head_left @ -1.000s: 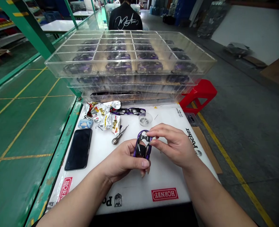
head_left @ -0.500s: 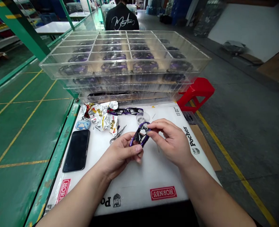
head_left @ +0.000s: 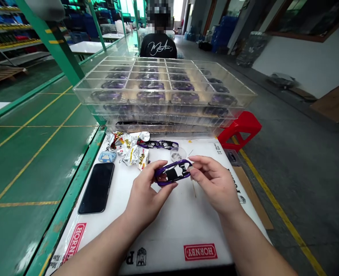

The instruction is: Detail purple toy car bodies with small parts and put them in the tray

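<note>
A purple model car body shell (head_left: 173,174), with black parts and openings in it, is held above the white work surface. Fingers and thumb of my left hand (head_left: 146,193) are closed around its left end. My right hand (head_left: 215,186) pinches the right end of the shell, its fingertips at the rim. Whether a small part sits in that pinch is hidden. Just behind the shell stands a small clear round cup (head_left: 177,155) with something small in it. Another purple body shell (head_left: 159,144) lies farther back. A thin stick (head_left: 194,188) lies below my right fingers.
Stacked clear compartment trays (head_left: 163,101) holding several purple shells rise at the back. Crumpled snack wrappers (head_left: 132,151), a blue-and-white object (head_left: 107,156) and a black phone (head_left: 97,188) lie to the left. A red stool (head_left: 241,130) stands right; a person (head_left: 158,45) sits beyond the trays.
The shell has turned from steeply slanted to nearly level, its open side facing me more. My left hand now grips its end from the side. The camera view has tilted up.
</note>
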The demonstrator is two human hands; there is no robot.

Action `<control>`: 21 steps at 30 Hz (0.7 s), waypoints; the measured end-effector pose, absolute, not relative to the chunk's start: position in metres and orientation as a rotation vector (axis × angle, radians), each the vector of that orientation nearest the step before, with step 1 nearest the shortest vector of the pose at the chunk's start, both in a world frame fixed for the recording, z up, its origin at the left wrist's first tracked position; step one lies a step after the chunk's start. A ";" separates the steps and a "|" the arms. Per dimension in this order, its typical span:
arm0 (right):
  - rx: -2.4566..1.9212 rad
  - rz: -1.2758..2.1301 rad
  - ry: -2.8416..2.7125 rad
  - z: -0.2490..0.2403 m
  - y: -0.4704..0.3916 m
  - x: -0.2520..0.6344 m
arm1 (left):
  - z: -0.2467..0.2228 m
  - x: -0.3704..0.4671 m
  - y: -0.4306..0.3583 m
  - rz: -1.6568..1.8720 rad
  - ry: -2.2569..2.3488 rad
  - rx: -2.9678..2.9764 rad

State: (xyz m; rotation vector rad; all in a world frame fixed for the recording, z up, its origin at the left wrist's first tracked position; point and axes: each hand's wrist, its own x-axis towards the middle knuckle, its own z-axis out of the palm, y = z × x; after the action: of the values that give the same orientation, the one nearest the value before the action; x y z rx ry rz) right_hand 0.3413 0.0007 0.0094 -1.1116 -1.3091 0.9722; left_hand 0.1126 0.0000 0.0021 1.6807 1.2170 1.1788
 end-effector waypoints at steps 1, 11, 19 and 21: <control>-1.100 1.008 -1.296 0.010 0.002 0.342 | 0.002 0.112 0.000 1.187 1.215 1.708; -1.091 1.177 -1.285 0.008 0.006 0.352 | -0.002 0.111 0.003 1.277 1.184 1.931; -1.177 1.097 -1.310 0.008 0.009 0.353 | -0.009 0.112 0.008 1.379 1.063 2.113; -1.184 1.063 -1.344 0.015 0.008 0.354 | -0.009 0.112 0.008 1.399 1.050 2.127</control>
State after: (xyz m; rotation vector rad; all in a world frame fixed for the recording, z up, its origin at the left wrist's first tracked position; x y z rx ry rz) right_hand 0.3539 0.0079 0.0154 -1.1841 -1.3439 1.0633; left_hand 0.1122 0.0078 -0.0093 2.1269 1.0497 1.3994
